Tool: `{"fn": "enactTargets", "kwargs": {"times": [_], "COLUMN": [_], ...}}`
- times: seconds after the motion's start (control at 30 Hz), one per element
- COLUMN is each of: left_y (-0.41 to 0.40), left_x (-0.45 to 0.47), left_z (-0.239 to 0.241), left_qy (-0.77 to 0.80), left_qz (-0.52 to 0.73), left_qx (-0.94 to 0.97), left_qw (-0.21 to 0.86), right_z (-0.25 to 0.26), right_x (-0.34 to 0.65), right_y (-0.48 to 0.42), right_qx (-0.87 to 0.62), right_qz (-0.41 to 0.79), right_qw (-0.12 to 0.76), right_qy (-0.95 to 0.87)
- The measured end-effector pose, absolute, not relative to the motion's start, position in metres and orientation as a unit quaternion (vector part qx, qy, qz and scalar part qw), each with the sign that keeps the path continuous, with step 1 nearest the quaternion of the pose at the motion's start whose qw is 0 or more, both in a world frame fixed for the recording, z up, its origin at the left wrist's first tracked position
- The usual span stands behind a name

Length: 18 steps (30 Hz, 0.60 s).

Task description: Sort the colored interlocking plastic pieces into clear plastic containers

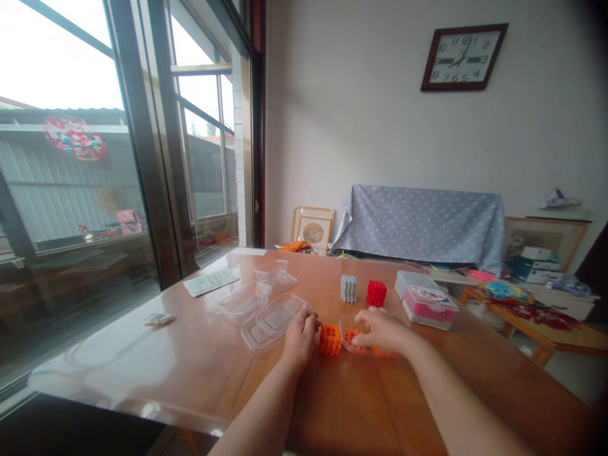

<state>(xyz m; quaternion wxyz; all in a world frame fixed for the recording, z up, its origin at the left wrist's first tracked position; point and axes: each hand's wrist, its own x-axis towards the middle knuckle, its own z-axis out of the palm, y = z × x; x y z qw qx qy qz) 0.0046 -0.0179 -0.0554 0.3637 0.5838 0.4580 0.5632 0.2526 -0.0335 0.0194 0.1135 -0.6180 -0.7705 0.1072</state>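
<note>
At the desk's [351, 408] near middle, an orange block [330, 341] is flanked by the curled left hand [301, 334] and, right, a clear tray [342, 328] of orange pieces [350, 335], over which the right hand [382, 330] is held, fingers parted; whether anything is gripped by either cannot be told. Numerals including 10, 2 and 8 are displayed on the wall clock [465, 58]; print on the far-left sheet [211, 283] is illegible.

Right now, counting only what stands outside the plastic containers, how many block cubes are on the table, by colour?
Orange block cube: 1
Grey block cube: 1
Red block cube: 1
Total: 3
</note>
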Motion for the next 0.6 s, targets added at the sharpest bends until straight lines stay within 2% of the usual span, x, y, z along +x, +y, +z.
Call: {"fn": "enactTargets", "kwargs": {"times": [0.27, 0.43, 0.6], "left_y": [-0.02, -0.023, -0.025], "left_x": [0.004, 0.002, 0.003], "left_z": [-0.052, -0.049, -0.046], "left_qy": [0.431, 0.436, 0.429], "left_qz": [0.566, 0.559, 0.555], "left_qx": [0.609, 0.616, 0.626], "left_qw": [0.351, 0.344, 0.341], "right_z": [0.036, 0.027, -0.009], "right_x": [0.23, 0.249, 0.305], "right_y": [-0.041, -0.03, -0.024], "right_qx": [-0.549, -0.574, -0.608], "right_qz": [0.098, 0.089, 0.239], "right_qw": [0.236, 0.395, 0.57], "right_qy": [-0.796, -0.712, -0.499]}}
